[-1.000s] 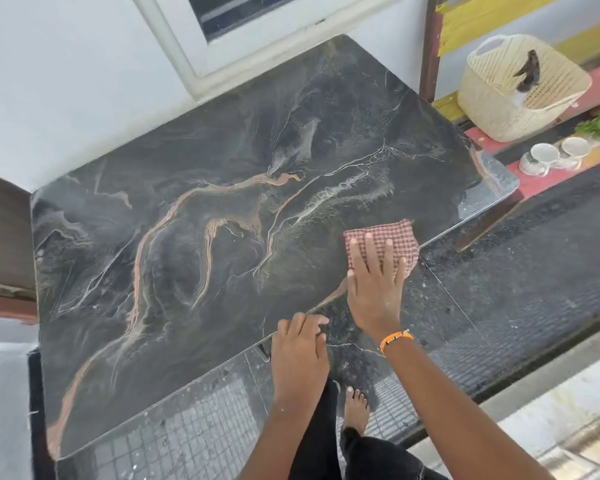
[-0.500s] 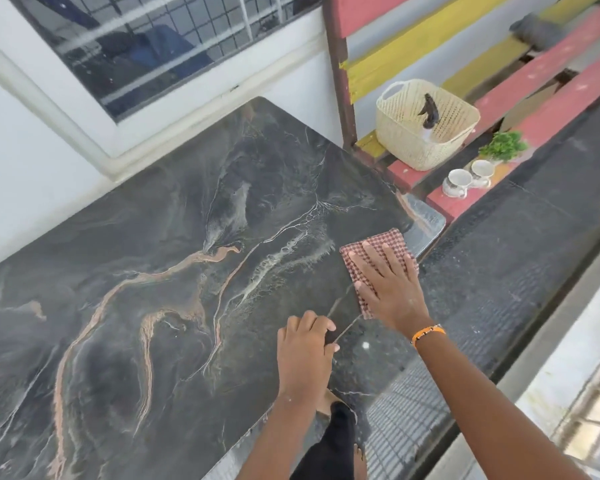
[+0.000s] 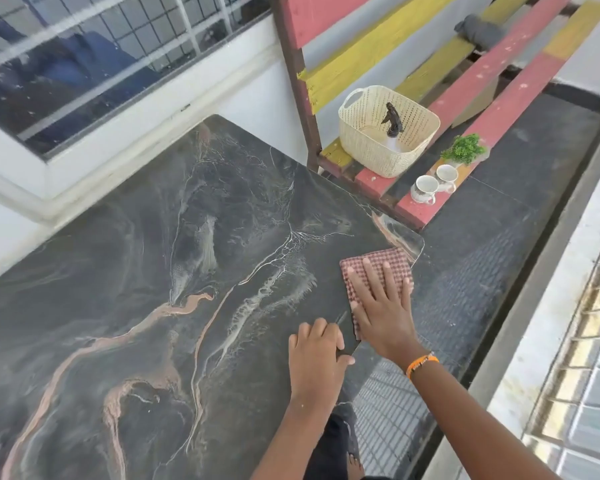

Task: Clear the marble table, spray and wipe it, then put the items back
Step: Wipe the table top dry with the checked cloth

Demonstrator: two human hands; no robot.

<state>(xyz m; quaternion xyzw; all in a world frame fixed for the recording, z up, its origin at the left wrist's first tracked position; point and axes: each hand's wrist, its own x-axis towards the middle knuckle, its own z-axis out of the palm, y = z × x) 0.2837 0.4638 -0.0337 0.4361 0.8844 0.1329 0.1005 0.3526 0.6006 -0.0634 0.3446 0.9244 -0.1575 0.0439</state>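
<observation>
The dark marble table (image 3: 153,271) with pale and orange veins fills the left and middle of the view, bare apart from a red checked cloth (image 3: 383,259) near its right corner. My right hand (image 3: 383,313) lies flat on the cloth with fingers spread, pressing it to the top. My left hand (image 3: 314,358) rests on the table's near edge, fingers curled over it. On the bench to the right stand a cream basket (image 3: 368,147) with a spray bottle (image 3: 392,124) inside, two white cups (image 3: 425,188) and a small green plant (image 3: 465,148).
A red and yellow slatted bench (image 3: 499,74) stands against the wall right of the table. A grey rolled item (image 3: 478,31) lies on its back. A window (image 3: 84,64) sits behind the table. Dark floor (image 3: 499,237) runs along the right, bordered by a pale kerb.
My right hand has slid the cloth rightward to the table's right corner. My view has swung right and up, bringing the bench and window in. The left hand stays on the edge.
</observation>
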